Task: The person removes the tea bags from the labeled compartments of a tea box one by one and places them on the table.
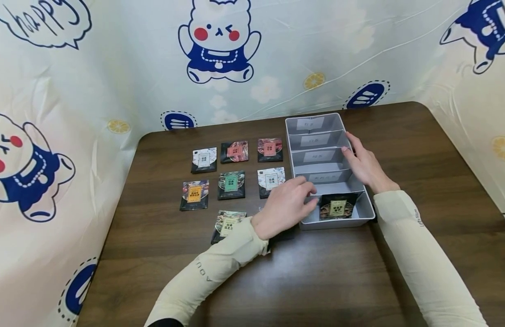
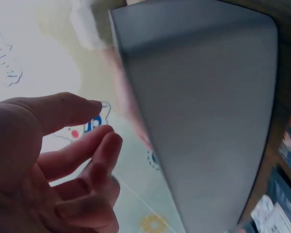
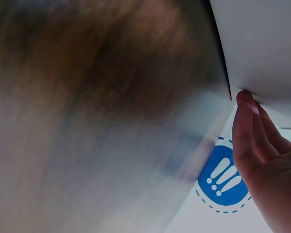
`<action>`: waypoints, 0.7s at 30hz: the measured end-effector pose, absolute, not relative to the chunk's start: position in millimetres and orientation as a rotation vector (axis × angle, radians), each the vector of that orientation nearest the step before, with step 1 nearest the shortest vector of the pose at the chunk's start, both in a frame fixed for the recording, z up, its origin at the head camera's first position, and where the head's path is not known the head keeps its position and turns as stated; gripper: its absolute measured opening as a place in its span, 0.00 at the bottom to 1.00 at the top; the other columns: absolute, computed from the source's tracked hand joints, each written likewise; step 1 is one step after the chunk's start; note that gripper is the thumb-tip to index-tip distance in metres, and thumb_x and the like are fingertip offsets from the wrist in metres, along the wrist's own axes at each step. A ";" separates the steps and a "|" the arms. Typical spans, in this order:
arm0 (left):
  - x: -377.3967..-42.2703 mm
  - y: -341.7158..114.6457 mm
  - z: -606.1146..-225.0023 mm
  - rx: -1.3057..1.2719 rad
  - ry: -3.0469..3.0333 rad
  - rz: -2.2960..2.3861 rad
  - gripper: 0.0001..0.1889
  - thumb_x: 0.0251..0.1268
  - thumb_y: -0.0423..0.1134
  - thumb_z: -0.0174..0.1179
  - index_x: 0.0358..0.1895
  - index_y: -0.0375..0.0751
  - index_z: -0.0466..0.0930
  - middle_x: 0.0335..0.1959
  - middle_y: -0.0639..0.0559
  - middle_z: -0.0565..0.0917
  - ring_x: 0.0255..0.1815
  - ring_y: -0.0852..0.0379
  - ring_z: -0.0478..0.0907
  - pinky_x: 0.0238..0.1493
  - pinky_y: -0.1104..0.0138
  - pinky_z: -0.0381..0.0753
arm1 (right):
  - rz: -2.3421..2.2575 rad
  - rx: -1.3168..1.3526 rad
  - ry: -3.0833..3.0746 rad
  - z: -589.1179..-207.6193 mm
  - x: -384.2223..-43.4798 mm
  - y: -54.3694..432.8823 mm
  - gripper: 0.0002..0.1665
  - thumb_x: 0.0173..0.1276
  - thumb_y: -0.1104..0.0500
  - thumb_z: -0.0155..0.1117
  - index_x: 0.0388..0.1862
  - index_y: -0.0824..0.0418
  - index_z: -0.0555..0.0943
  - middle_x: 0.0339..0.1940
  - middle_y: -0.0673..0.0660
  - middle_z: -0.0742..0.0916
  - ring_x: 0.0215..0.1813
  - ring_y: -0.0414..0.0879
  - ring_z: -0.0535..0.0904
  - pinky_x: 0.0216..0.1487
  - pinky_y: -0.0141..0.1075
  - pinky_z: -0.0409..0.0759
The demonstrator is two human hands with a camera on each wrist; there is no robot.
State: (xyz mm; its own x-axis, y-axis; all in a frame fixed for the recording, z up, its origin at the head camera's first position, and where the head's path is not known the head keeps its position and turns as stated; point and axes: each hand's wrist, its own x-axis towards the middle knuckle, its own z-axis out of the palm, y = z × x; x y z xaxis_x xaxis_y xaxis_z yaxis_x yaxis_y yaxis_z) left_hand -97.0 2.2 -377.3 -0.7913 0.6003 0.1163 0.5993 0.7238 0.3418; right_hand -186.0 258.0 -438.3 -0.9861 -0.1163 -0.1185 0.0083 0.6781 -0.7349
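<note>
A grey box (image 1: 343, 223) with labelled dividers stands on the right half of the table. In its nearest compartment lies a black sachet (image 1: 338, 207) with a pale yellow-green label. My right hand (image 1: 368, 167) holds the box's right wall, thumb over the rim and fingers along the outside. Over the left wall, near the front, hovers my left hand (image 1: 284, 204), its fingers loosely bent with nothing between them. The left wrist view shows that bare gap between thumb and fingertips beside the box's grey wall (image 2: 199, 107).
Left of the box lie several flat sachets: white ones (image 1: 204, 160) (image 1: 271, 181), red ones (image 1: 235, 151) (image 1: 270, 150), a green one (image 1: 231, 185), an orange one (image 1: 194, 195) and a pale yellow one (image 1: 226, 225) partly behind my left sleeve. A printed curtain (image 1: 277, 54) surrounds the table.
</note>
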 end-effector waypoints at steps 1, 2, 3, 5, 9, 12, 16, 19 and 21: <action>-97.1 6.5 -378.1 1.027 2.929 0.542 0.10 0.66 0.46 0.60 0.44 0.48 0.84 0.36 0.58 0.81 0.32 0.64 0.76 0.27 0.74 0.74 | -1.197 -0.086 2.737 -438.4 -185.9 258.2 0.38 0.77 0.36 0.32 0.80 0.44 0.38 0.81 0.58 0.51 0.77 0.65 0.52 0.71 0.64 0.52; -97.2 10.4 -379.0 1.035 2.942 0.515 0.11 0.66 0.46 0.60 0.45 0.48 0.84 0.37 0.57 0.81 0.33 0.63 0.77 0.27 0.73 0.75 | -1.195 -0.085 2.739 -438.5 -185.9 258.4 0.38 0.77 0.36 0.32 0.80 0.44 0.38 0.81 0.58 0.52 0.77 0.65 0.52 0.71 0.64 0.52; -97.0 13.8 -379.8 1.042 2.955 0.485 0.11 0.67 0.47 0.59 0.45 0.48 0.84 0.37 0.57 0.81 0.33 0.62 0.77 0.27 0.72 0.75 | -1.195 -0.086 2.741 -438.6 -186.1 258.6 0.38 0.77 0.36 0.32 0.80 0.44 0.39 0.80 0.59 0.52 0.77 0.65 0.52 0.71 0.64 0.52; -96.9 19.9 -381.2 1.048 2.969 0.428 0.11 0.67 0.47 0.59 0.45 0.48 0.84 0.37 0.56 0.80 0.33 0.60 0.76 0.24 0.70 0.75 | -1.196 -0.086 2.742 -438.7 -186.1 258.9 0.39 0.76 0.36 0.32 0.80 0.45 0.39 0.80 0.59 0.52 0.77 0.65 0.52 0.70 0.64 0.52; -98.2 28.2 -384.7 1.045 2.988 0.345 0.09 0.67 0.46 0.58 0.41 0.48 0.84 0.34 0.55 0.78 0.30 0.58 0.74 0.20 0.68 0.73 | -1.195 -0.087 2.742 -438.5 -186.4 258.7 0.39 0.77 0.36 0.32 0.80 0.45 0.39 0.80 0.60 0.52 0.77 0.66 0.52 0.70 0.64 0.52; -100.2 31.7 -386.6 1.035 2.987 0.299 0.08 0.67 0.45 0.58 0.37 0.47 0.83 0.32 0.55 0.77 0.28 0.58 0.73 0.18 0.68 0.71 | -1.192 -0.086 2.742 -438.8 -186.4 258.1 0.38 0.77 0.37 0.32 0.80 0.45 0.39 0.80 0.60 0.52 0.77 0.66 0.53 0.70 0.64 0.52; -102.8 34.7 -389.3 1.035 2.987 0.256 0.07 0.67 0.43 0.58 0.36 0.48 0.84 0.31 0.55 0.78 0.28 0.57 0.75 0.18 0.66 0.72 | -1.187 -0.080 2.752 -439.7 -186.7 257.2 0.37 0.78 0.39 0.33 0.80 0.45 0.39 0.80 0.61 0.53 0.76 0.67 0.54 0.70 0.64 0.53; -104.5 36.5 -391.7 1.048 3.001 0.250 0.06 0.67 0.43 0.58 0.35 0.49 0.84 0.31 0.55 0.79 0.29 0.57 0.77 0.20 0.65 0.74 | -1.185 -0.069 2.766 -440.3 -186.7 257.2 0.37 0.78 0.40 0.33 0.80 0.44 0.40 0.79 0.62 0.55 0.75 0.68 0.56 0.70 0.64 0.54; -105.3 37.4 -392.8 1.058 3.013 0.254 0.07 0.67 0.42 0.57 0.34 0.50 0.84 0.30 0.56 0.79 0.29 0.58 0.78 0.21 0.65 0.75 | -1.186 -0.064 2.769 -440.4 -186.6 257.1 0.36 0.78 0.40 0.33 0.80 0.44 0.40 0.79 0.63 0.55 0.75 0.68 0.56 0.70 0.64 0.55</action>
State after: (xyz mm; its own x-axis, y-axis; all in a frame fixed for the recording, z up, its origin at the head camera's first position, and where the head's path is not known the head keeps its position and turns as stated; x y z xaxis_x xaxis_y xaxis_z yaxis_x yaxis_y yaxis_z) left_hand -105.3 37.4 -392.8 -0.7801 0.6157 0.1110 0.6256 0.7695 0.1287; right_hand -186.6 257.1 -440.4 -0.9908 -0.0893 -0.1013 0.0117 0.6907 -0.7231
